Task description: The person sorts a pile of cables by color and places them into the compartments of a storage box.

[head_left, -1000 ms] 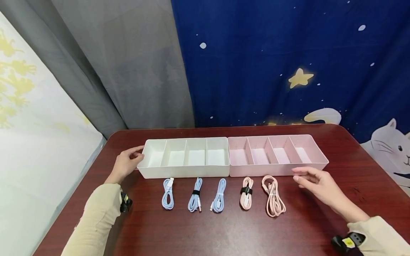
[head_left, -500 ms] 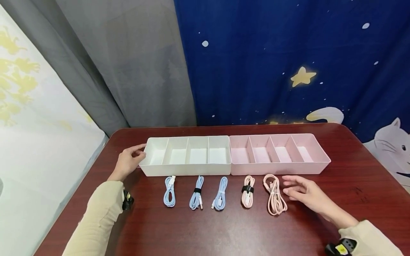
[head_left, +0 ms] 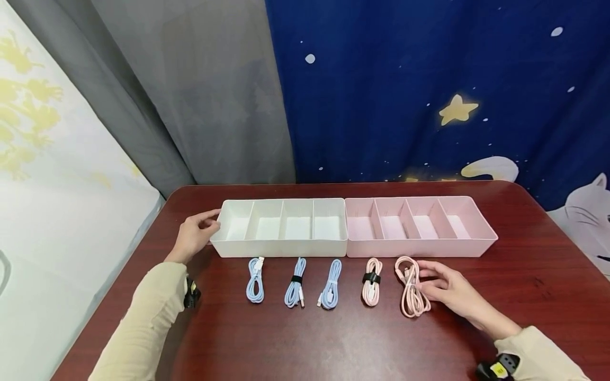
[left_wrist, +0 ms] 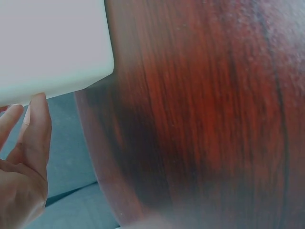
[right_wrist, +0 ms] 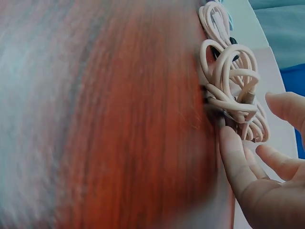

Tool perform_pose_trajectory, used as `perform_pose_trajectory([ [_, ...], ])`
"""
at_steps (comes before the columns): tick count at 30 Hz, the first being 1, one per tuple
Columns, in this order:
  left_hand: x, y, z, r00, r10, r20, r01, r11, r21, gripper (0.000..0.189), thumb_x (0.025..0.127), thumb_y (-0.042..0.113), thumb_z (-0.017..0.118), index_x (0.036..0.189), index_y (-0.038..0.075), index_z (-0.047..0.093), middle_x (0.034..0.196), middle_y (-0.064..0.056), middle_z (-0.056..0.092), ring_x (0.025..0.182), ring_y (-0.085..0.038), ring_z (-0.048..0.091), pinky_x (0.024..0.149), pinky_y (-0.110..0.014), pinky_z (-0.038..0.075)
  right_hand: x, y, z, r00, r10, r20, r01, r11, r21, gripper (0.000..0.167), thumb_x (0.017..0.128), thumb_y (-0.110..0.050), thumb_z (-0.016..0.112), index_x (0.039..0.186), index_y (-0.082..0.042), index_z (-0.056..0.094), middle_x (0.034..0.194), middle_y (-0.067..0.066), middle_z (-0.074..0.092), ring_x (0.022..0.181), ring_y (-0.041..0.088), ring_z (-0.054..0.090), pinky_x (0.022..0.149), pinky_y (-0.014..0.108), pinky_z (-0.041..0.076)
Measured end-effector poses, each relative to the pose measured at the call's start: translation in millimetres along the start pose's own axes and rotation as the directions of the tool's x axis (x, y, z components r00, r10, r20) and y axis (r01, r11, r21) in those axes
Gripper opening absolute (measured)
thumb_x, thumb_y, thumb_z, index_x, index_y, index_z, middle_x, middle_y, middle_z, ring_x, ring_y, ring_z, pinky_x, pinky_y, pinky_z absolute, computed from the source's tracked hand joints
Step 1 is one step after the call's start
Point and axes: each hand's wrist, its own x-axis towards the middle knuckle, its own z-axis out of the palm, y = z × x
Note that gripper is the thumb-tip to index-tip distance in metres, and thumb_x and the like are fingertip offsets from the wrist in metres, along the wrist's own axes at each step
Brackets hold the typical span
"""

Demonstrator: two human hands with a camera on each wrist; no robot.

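Likely a pickup: right hand (head_left: 448, 288), fingers parted, should pinch the cable (head_left: 413, 300) nearest the desk's (head_left: 357, 349) right edge; left hand (head_left: 193, 236), uncurled, touches white box (head_left: 281, 248).

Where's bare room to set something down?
The table is bare between the sleeves, nearer than the cables, and right of the pink tray. Crowded: along the cables, right hand at the rightmost, and the left end of the white tray, by the left hand.

Three light-blue coiled cables (head_left: 256, 272) (head_left: 292, 293) (head_left: 330, 291); two pale-pink coiled cables (head_left: 370, 292) (head_left: 413, 296); two black straps (head_left: 296, 279) (head_left: 371, 278); one white four-compartment plastic tray (head_left: 281, 248); one pink four-compartment plastic tray (head_left: 421, 247); two hands (head_left: 192, 236) (head_left: 447, 287).
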Motion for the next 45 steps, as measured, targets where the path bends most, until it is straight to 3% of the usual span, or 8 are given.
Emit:
perform_pose_trajectory([
  [6,-2.1,0.4,-0.1,1.0,-0.015,-0.015,0.015,1.0,0.008,0.039,0.088,0.016,0.052,0.126,0.011,0.051,0.094,-0.014,0.058,0.077,-0.023,0.052,0.057,-0.03,0.05,1.3,3.1,1.8,1.0,0.021,0.013,-0.02,0.999,-0.051,0.047,0.082,0.0,0.059,0.122,0.014,0.038,0.104,0.028,0.049,0.078,0.006,0.059,0.061,0.026,0.049],
  [14,-1.2,-1.5,3.2,0.999,0.023,-0.037,-0.022,1.0,0.007,0.038,0.087,0.016,0.051,0.125,0.013,0.052,0.092,-0.012,0.06,0.073,-0.02,0.053,0.055,-0.027,0.048,3.8,5.1,1.0,0.999,0.045,0.003,-0.044,0.995,-0.084,0.045,0.082,-0.003,0.06,0.121,0.012,0.041,0.104,0.024,0.051,0.077,0.007,0.057,0.062,0.025,0.048],
  [29,-3.7,0.0,4.4,0.998,0.022,-0.058,-0.022,1.0,-0.003,0.038,0.088,0.017,0.051,0.125,0.011,0.052,0.091,-0.012,0.059,0.073,-0.02,0.052,0.055,-0.026,0.048,14.5,1.6,5.4,0.984,0.166,-0.061,-0.173,0.974,-0.148,0.04,0.081,-0.014,0.064,0.111,0.008,0.05,0.091,0.015,0.05,0.065,0.012,0.055,0.057,0.027,0.049],
  [45,-3.4,1.8,6.0,0.996,0.026,-0.083,-0.025,1.0,0.014,0.037,0.087,0.016,0.051,0.123,0.012,0.054,0.091,-0.012,0.061,0.073,-0.018,0.053,0.056,-0.027,0.048,14.3,5.0,7.1,0.982,0.164,-0.094,-0.178,0.968,-0.177,0.033,0.08,-0.014,0.064,0.103,0.007,0.053,0.085,0.009,0.049,0.059,0.009,0.05,0.053,0.025,0.047],
])
